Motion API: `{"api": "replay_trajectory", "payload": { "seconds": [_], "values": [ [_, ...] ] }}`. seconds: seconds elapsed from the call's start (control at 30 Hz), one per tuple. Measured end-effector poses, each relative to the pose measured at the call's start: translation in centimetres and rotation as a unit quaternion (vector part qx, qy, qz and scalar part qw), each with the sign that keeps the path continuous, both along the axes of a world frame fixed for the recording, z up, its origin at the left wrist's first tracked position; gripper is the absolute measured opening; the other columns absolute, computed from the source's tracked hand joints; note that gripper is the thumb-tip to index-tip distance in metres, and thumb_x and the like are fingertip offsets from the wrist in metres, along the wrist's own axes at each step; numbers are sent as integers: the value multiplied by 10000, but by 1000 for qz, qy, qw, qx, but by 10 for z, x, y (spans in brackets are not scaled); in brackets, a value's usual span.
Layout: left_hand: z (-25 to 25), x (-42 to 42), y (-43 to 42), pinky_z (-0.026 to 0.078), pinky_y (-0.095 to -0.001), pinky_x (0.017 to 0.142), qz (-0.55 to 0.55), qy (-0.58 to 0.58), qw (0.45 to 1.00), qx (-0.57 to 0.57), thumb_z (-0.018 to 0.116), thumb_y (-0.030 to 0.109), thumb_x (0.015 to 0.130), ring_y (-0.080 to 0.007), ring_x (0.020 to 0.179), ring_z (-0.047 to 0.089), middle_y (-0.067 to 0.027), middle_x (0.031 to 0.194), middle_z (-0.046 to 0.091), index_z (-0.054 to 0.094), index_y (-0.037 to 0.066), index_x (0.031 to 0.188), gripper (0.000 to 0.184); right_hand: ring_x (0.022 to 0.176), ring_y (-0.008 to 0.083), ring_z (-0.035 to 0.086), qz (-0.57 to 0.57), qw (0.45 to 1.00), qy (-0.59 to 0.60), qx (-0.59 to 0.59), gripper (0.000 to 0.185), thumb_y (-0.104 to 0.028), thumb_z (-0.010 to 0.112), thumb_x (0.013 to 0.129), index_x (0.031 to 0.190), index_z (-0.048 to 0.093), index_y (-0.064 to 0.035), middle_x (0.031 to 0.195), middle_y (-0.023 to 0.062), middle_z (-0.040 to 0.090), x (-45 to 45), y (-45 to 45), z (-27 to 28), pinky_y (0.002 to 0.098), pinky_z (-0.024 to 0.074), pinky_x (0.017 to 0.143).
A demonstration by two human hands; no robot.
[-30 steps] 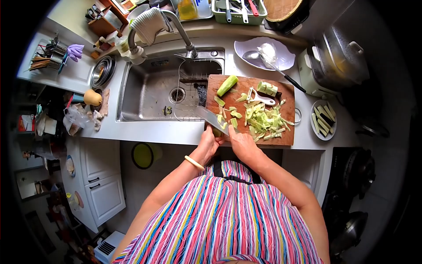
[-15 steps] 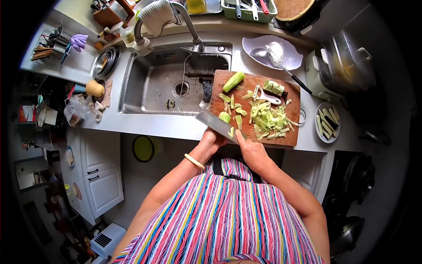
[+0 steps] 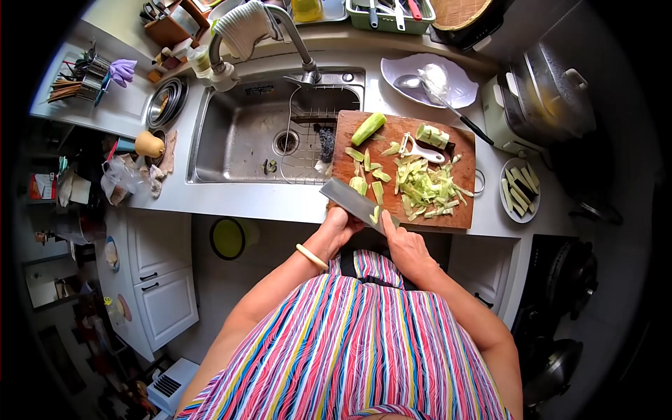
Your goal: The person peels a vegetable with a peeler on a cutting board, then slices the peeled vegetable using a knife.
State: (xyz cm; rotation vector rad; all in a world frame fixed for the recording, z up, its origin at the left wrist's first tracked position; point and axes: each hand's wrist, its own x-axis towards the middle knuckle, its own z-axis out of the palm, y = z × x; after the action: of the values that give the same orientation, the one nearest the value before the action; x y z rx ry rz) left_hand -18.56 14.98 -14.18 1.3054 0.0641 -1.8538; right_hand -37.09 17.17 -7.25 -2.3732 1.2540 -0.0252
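My right hand grips the handle end of a cleaver, its index finger lying along the blade. The broad blade slants across the front left of the wooden cutting board, with a pale green slice stuck to it. My left hand is curled under the blade; its fingertips and anything in them are hidden. Just beyond the blade shows a light green vegetable piece. A longer peeled green vegetable, a cut chunk, a white peeler and a heap of peelings lie on the board.
Left of the board is a steel sink with a wire rack. A plate of cut strips sits to the right. Behind are a pale bowl and a ladle. The counter's front edge runs before me.
The cleaver has shifted slightly right relative to the board's near edge, both hands staying with it. The whole view has moved a little; the board's contents look the same.
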Motion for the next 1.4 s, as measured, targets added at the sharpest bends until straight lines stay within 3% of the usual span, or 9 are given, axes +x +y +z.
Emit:
{"api": "replay_trajectory", "payload": {
  "seconds": [0.17,0.2,0.57,0.83,0.87,0.97,1.07,1.23,1.4],
  "values": [
    [-4,-1,8,381,-248,509,-13,14,998,-52,363,166,934,-124,587,475,-33,737,549,555,82,902,211,613,365,600,-17,1000,7,7,614,40,472,747,1328,275,69,681,214,571,12,-8,-8,438,479,562],
    [9,-6,5,334,-258,494,-4,-20,1000,-19,323,129,925,-116,549,392,-25,699,501,541,70,882,230,615,366,603,-15,1000,9,5,612,38,472,749,1326,273,73,683,216,574,12,-9,-10,437,481,563],
    [5,4,-4,332,-250,490,11,-33,999,-35,392,239,938,-105,535,368,-19,717,494,517,75,876,215,657,412,611,-25,999,-18,18,528,12,443,772,1280,308,69,702,249,611,39,-44,-40,485,483,582],
    [0,16,-6,311,-246,484,15,-47,997,-54,377,212,934,-99,510,340,-15,688,484,524,89,853,208,612,392,626,13,1000,-20,-3,453,-30,424,805,1220,348,134,672,249,612,38,-30,-25,477,503,570],
    [-13,20,2,314,-247,475,-22,31,994,-102,374,211,933,-99,510,361,-17,690,490,523,98,830,213,611,389,627,-3,1000,-10,5,445,-32,426,807,1214,355,133,672,248,613,37,-29,-28,475,506,567],
    [9,-5,12,341,-252,468,-11,-43,999,17,395,285,954,-117,513,391,-59,712,491,471,68,919,233,652,374,640,-40,999,-14,7,420,-37,431,816,1203,368,112,697,233,626,46,-50,-59,459,515,573],
    [1,0,20,387,-253,493,-9,-34,999,6,400,330,963,-129,556,448,-80,758,524,463,69,959,268,634,379,627,-41,999,-17,3,413,-30,437,812,1205,377,80,682,230,615,45,-50,-63,464,501,559],
    [18,10,11,387,-249,489,-9,-24,1000,-15,366,377,964,-121,570,482,-48,757,569,528,80,908,343,600,390,602,-9,999,-36,-31,509,-1,450,794,1289,341,42,657,236,590,27,-28,-27,478,473,539],
    [-2,20,8,442,-268,582,23,41,999,-19,416,257,945,-148,660,542,-49,778,613,579,100,902,230,624,365,610,23,999,-18,14,561,12,459,774,1314,318,67,696,225,591,8,-5,-2,429,487,575]
  ]
}}
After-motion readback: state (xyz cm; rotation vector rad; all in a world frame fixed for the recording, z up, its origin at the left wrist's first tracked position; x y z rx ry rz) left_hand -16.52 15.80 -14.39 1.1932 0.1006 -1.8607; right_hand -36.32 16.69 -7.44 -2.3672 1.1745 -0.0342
